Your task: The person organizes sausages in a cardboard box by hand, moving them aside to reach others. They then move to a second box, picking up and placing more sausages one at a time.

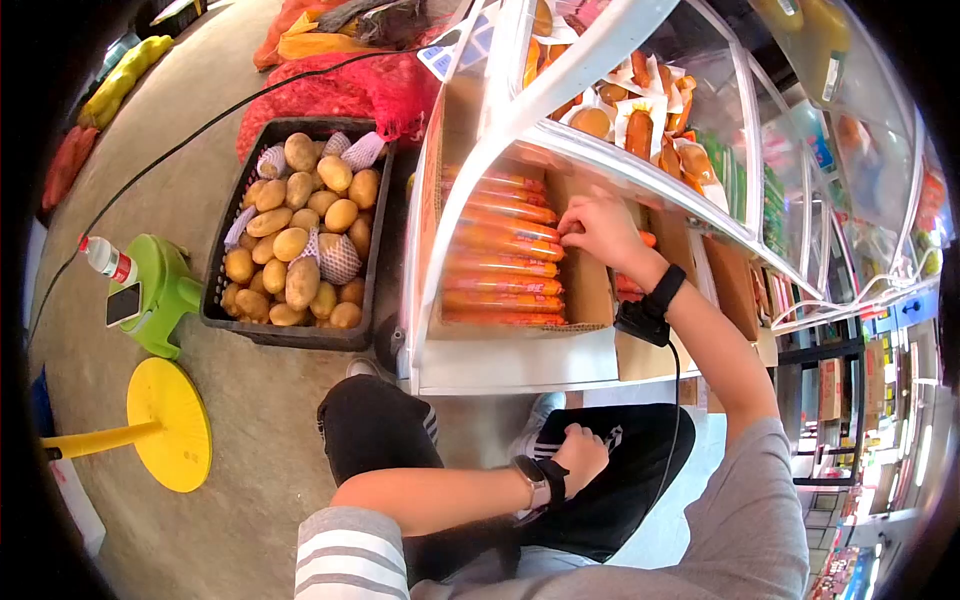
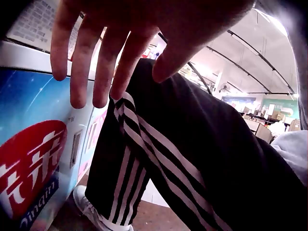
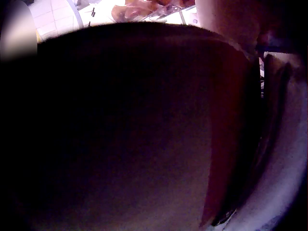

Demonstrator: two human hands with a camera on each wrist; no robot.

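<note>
In the head view, a cardboard box [image 1: 590,290] holds a row of orange-wrapped sausages [image 1: 505,250] in the freezer-like case. My right hand [image 1: 605,235] is over the box's right side, its bent fingertips right at the sausages' ends; I cannot tell whether they pinch one. The right wrist view is mostly dark and hides the fingers. My left hand [image 1: 582,460] is at my knee, loosely curled and holding nothing. In the left wrist view its relaxed fingers [image 2: 103,62] hang over the striped black trousers [image 2: 178,130].
White frame bars [image 1: 470,210] and a glass cover stand around the box. Grilled sausages on paper [image 1: 640,130] lie behind the glass. At left are a black crate [image 1: 290,337] of potatoes, a green stool [image 1: 165,290] and a yellow disc [image 1: 180,425]. A black cable [image 1: 180,140] crosses the floor.
</note>
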